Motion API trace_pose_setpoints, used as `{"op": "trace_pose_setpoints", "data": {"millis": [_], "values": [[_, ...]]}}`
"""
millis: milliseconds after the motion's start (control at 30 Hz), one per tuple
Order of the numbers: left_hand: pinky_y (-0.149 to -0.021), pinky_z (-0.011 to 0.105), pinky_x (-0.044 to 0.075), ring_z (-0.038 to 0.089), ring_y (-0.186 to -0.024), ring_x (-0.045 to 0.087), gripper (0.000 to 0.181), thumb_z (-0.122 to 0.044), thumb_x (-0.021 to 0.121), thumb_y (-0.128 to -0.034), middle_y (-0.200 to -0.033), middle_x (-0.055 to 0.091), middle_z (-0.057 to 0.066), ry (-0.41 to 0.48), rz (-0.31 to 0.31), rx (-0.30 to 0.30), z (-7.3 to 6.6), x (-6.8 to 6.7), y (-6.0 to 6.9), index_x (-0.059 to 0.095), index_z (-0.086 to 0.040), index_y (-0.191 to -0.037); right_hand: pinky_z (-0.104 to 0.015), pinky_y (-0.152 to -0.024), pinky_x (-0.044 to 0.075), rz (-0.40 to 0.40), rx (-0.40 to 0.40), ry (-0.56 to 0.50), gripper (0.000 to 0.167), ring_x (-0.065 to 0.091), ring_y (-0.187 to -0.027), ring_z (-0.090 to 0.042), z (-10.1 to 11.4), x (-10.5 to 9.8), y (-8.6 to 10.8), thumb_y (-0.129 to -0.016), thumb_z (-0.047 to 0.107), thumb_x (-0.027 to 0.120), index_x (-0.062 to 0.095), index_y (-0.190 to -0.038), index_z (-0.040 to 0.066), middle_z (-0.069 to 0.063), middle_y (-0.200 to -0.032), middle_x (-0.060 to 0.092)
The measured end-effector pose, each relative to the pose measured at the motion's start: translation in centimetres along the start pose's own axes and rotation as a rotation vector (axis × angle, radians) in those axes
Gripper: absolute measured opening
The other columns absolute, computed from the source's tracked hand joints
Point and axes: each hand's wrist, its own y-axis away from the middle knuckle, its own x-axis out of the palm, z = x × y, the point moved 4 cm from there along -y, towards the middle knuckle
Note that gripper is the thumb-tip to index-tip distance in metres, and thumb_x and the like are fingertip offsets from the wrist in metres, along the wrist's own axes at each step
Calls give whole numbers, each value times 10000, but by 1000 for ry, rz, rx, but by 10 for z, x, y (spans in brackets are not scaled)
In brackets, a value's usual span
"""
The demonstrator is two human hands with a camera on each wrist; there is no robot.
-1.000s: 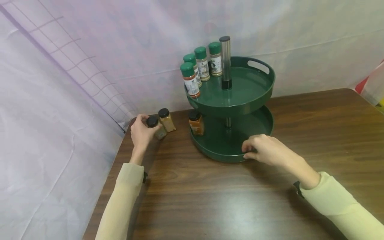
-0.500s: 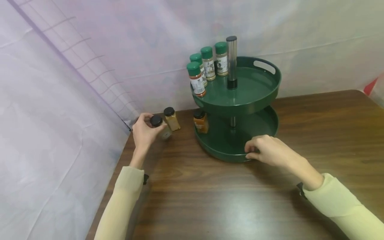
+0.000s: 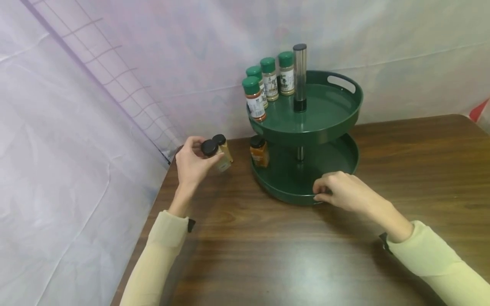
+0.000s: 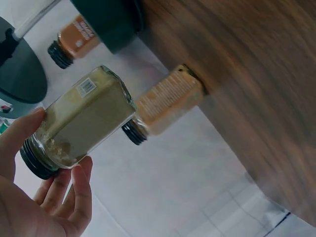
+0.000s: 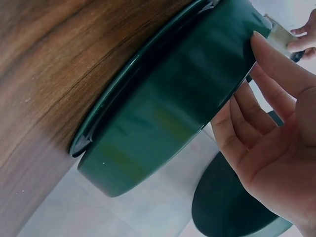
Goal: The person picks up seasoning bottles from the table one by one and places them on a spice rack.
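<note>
My left hand (image 3: 191, 165) grips a glass spice jar (image 4: 89, 116) near its black lid, thumb on one side and fingers on the other. In the left wrist view, the jar is off the table and holds pale greenish powder. Just behind it stands a second black-lidded jar (image 4: 168, 101) of tan powder, partly hidden in the head view. A two-tier green rotating rack (image 3: 283, 196) stands to the right. My right hand (image 3: 340, 189) pinches its lower tray's front rim, thumb (image 5: 276, 61) outside and fingers inside. An orange spice jar (image 3: 260, 153) sits at that tray's left.
Several green-capped spice bottles (image 3: 269, 80) line the upper tray's left side, by the metal post (image 3: 300, 78). A white cloth wall (image 3: 206, 51) hangs behind and left of the wooden table (image 3: 268, 255).
My left hand has lifted the greenish jar off the table and moved it slightly right, now overlapping the tan jar. My right hand stays on the rim. The head view has shifted slightly.
</note>
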Motion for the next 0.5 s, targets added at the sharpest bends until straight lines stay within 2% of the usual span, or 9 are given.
{"op": "trace_pose_setpoints", "data": {"millis": [500], "values": [[-689, 379, 597, 286, -745, 704, 558, -172, 956, -679, -999, 716, 171, 108, 19, 99, -33, 13, 6, 638, 15, -1098, -305, -616, 498, -35, -34, 9, 143, 531, -698, -42, 5, 3, -2, -848, 150, 824, 706, -812, 223, 171, -768, 608]]}}
